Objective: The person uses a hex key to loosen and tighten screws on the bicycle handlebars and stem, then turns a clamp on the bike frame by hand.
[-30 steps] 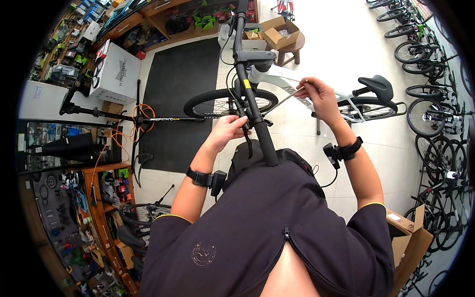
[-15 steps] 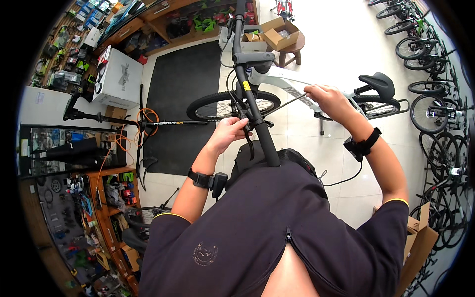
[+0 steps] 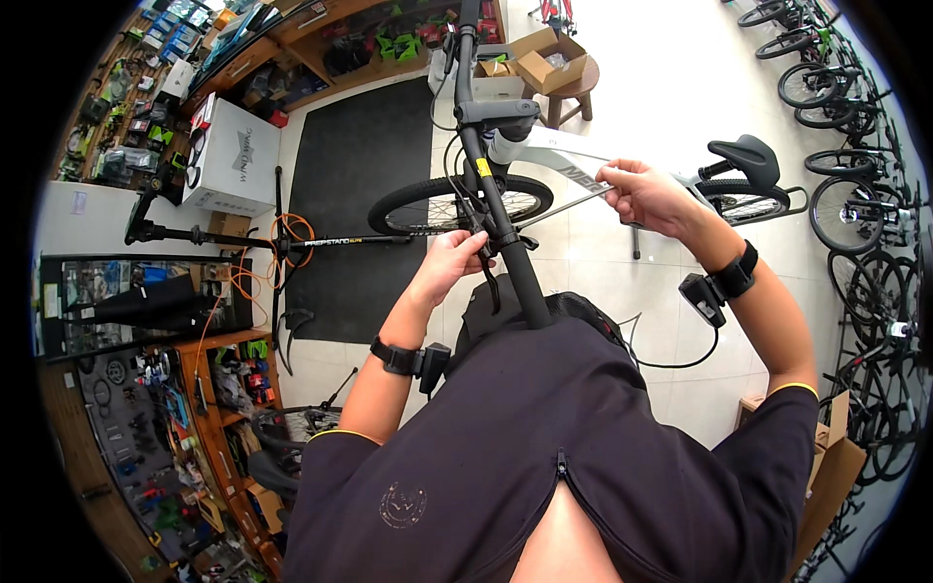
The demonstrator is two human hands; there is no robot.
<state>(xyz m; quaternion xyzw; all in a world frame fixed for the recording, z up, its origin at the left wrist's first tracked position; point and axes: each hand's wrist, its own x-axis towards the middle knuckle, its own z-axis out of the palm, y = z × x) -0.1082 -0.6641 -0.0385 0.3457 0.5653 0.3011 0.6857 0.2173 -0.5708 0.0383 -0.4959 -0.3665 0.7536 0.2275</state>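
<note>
A black handlebar (image 3: 525, 283) of a white bicycle (image 3: 536, 153) runs from my chest away from me, with brake lever and shifter assembly (image 3: 494, 286) clamped on it. My left hand (image 3: 452, 257) pinches that brake lever assembly beside the bar, fingertips partly hidden behind it. My right hand (image 3: 641, 199) holds the end of a thin metal tool (image 3: 570, 206), likely a hex key, whose other end reaches the clamp on the bar. The front wheel (image 3: 394, 206) lies beyond my left hand, turned sideways.
A repair stand (image 3: 209, 236) and orange hose (image 3: 296, 223) lie left on a black mat (image 3: 340, 136). Shelves of tools (image 3: 199, 418) line the left. An open cardboard box (image 3: 544, 51) rests on a wooden stool (image 3: 573, 109). Bicycles (image 3: 841, 223) line the right wall.
My right hand and forearm have shifted a little right and down with the tool, swinging its outer end lower. My left hand stays on the lever assembly.
</note>
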